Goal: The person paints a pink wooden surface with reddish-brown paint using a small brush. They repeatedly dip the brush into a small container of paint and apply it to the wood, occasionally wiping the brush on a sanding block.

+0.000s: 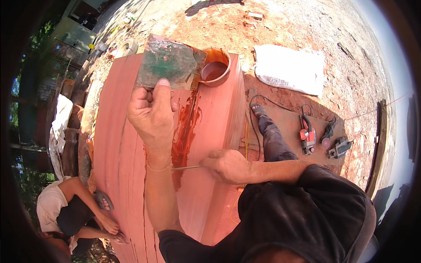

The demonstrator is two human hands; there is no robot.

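Note:
My left hand [153, 107] is closed on the lower edge of a flat, squarish plate [166, 63], worn green and grey, thumb on top. The plate is held up over the far part of a reddish wooden slab [118, 109]. My right hand [226, 165], slightly blurred, is closed on a thin, flat-edged tool [186, 167] seen nearly edge-on, just above the wood; its kind is unclear. Between the hands, a wet dark-red streak [186, 131] runs along a seam in the wood. Beyond the plate, a round bowl [216, 72] holds dark-red liquid and rests on the slab.
A co-worker [74, 210] crouches at the lower left, hands at the slab's edge. On the right, a red power planer [308, 136] and a dark tool [339, 147] lie on a board, with a cable [280, 105] nearby. A white sack [289, 68] lies behind.

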